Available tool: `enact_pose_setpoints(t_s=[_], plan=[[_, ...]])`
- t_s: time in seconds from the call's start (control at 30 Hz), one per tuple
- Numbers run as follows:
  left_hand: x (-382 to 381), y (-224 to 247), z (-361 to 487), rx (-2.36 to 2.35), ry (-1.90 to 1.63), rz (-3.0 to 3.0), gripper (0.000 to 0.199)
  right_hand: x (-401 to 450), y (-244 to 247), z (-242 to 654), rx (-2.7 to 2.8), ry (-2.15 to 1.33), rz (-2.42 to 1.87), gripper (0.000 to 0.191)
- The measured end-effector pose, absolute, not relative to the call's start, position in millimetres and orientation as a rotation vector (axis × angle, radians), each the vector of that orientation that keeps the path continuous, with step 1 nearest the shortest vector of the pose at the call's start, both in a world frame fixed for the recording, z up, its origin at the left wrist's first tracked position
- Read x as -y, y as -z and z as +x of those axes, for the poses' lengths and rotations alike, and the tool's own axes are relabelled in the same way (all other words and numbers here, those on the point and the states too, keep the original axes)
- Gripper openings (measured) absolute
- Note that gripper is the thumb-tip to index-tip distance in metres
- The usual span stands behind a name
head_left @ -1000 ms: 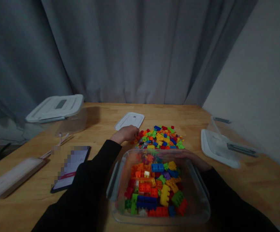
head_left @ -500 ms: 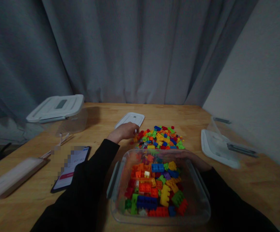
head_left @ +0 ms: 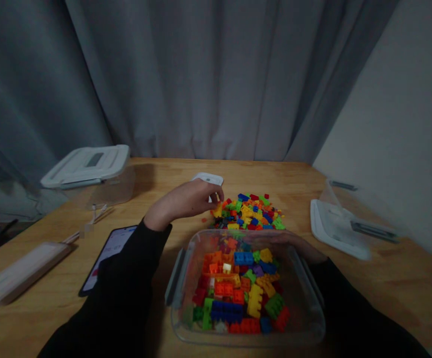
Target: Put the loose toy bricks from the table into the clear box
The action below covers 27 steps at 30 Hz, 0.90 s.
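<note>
My left hand (head_left: 191,200) is at the left edge of a heap of small toy building bricks (head_left: 253,213), fingers bent down and pinched on a yellow building brick (head_left: 217,211). Nearer to me stands a clear plastic box (head_left: 305,328) without a lid, holding larger bricks in red, orange, yellow, green and blue. My right hand (head_left: 281,238) lies behind the far right part of this box, its fingers stretched flat along the far wall. The box wall partly covers those fingers.
A lidded clear box (head_left: 89,171) stands at the left, a white lid (head_left: 210,178) behind my left hand. On the right, another clear box (head_left: 344,214) stands by a white lid (head_left: 318,223). A phone (head_left: 106,253) and a long pale case (head_left: 25,271) lie left.
My left hand has risen a little and turned at the heap's left edge, and a yellow brick now shows under its fingertips. The right hand and the box have stayed put.
</note>
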<state>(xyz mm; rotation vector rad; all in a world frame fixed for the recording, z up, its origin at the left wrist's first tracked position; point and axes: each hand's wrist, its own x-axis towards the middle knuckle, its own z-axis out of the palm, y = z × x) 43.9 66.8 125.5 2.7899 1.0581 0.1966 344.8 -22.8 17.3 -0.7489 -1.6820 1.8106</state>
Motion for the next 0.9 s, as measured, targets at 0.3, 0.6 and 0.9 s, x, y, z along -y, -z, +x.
enact_pose_setpoints(t_s=[0.3, 0.6, 0.9], plan=[[-21, -130, 61, -0.76, -0.071, 2.785, 0.018, 23, -20, 344, 1.701, -1.789, -0.747, 0.043], [-11, -116, 74, -0.666, 0.065, 2.806, 0.028, 21, -14, 347, 1.703, -1.742, -0.765, 0.043], [-9, -93, 83, -0.769, 0.135, 2.968, 0.023, 22, -11, 346, 1.658, -1.748, -0.757, 0.042]])
